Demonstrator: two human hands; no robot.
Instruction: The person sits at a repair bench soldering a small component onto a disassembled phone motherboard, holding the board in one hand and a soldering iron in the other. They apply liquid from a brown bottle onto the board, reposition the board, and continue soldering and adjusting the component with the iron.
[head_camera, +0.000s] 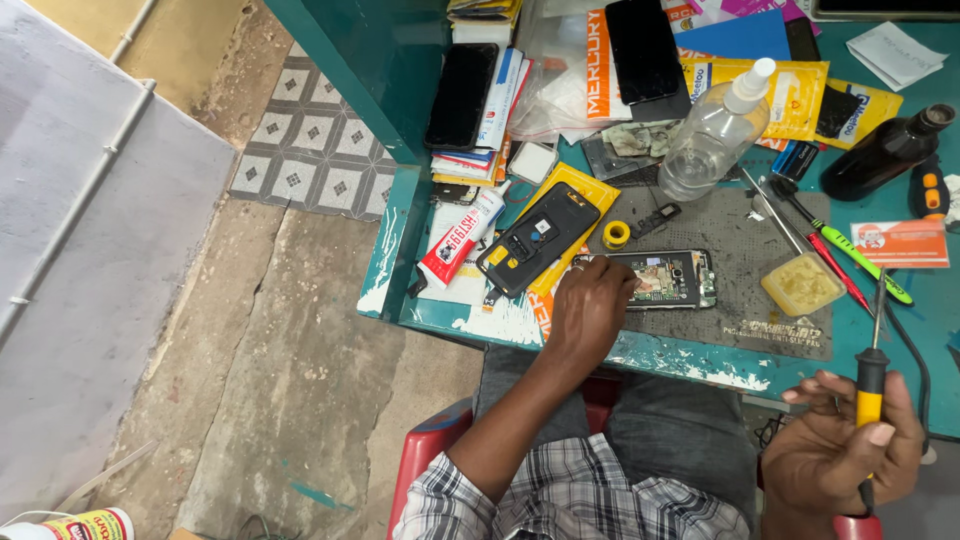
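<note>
One opened phone (665, 278) lies flat on the grey work mat (740, 250), back cover off, circuit board and internals exposed. It sits near the front edge of the teal bench (690, 358), at the mat's left end.

Left hand (590, 310): rests on the left end of the opened phone, knuckles up, fingers curled down onto the device. Whether the fingertips pinch any part cannot be told; they are hidden under the hand.

Right hand (835, 450): held off the bench, below its front edge, fingers closed around a screwdriver (872, 395) with a yellow-and-black handle. Shaft points up and away from the person.

Just left of the opened phone: a black rear phone shell (535, 240) lying tilted on a yellow packet (590, 190). Beside that, a white-and-red glue tube (462, 240). Behind the phone, on the mat: a small yellow tape roll (617, 234).

Right of the phone: a shallow tub of yellowish paste (800, 284); a red tool and a green-handled tool (860, 258) lie slanted beside it.

Further back: a clear spray bottle (715, 135), a dark brown bottle (885, 152) on its side, and stacked phones and packets (480, 110).

Person wears a plaid shirt (570, 495), seated on a red chair (430, 450).
</note>
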